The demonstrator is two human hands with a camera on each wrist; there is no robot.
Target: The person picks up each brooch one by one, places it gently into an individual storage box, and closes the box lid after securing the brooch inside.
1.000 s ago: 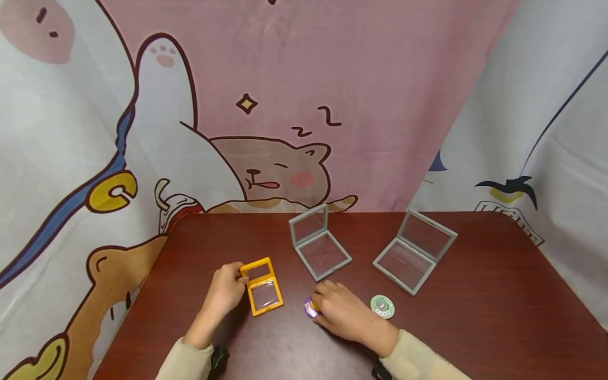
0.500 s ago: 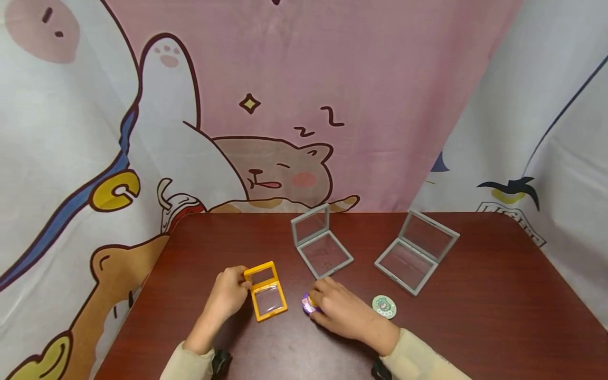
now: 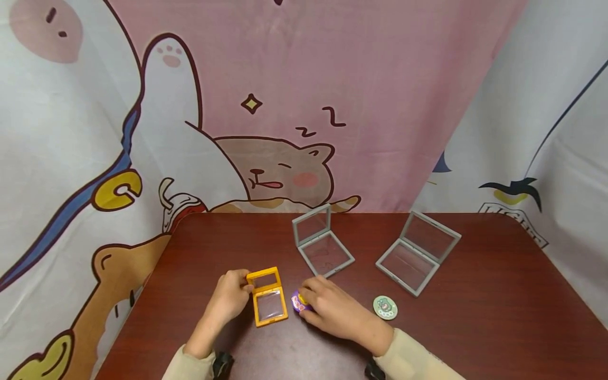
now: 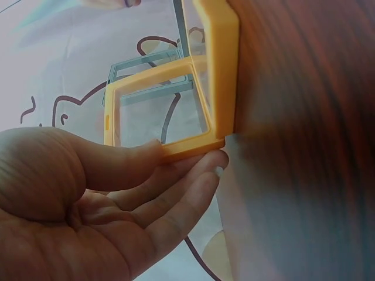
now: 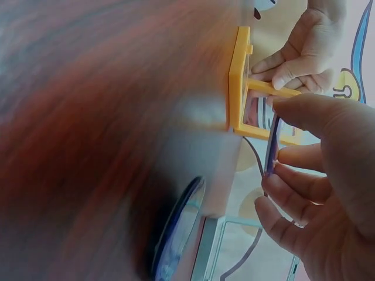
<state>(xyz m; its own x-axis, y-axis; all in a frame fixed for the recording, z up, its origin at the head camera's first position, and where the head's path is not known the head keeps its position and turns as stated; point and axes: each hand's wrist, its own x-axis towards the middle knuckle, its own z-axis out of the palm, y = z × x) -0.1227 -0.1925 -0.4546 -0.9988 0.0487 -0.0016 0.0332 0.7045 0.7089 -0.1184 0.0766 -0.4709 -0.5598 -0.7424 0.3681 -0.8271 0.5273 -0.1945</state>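
A small yellow hinged display frame [image 3: 267, 289] with clear panes stands open on the table, its lid raised. My left hand [image 3: 231, 295] pinches the lid's left edge between thumb and fingers, as the left wrist view shows with the lid [image 4: 176, 73]. Just right of this frame, my right hand [image 3: 334, 311] holds a round purple badge [image 3: 297, 302] with a bit of yellow on it. The right wrist view has the badge [image 5: 272, 143] tilted on edge between thumb and fingertips, overlapping the yellow frame there. Part of its face is hidden by the fingers.
Two larger grey hinged frames, one behind my right hand [image 3: 313, 239] and one farther right [image 3: 418, 250], stand opened up. A round pale green badge [image 3: 385, 307] lies right of my right hand. Behind the brown table [image 3: 499, 316] hangs a cartoon-printed curtain [image 3: 380, 105].
My right hand has carried the purple badge leftward, closer to the yellow frame. The yellow frame has shifted slightly right and toward me with my left hand on it. The camera view has drifted a little.
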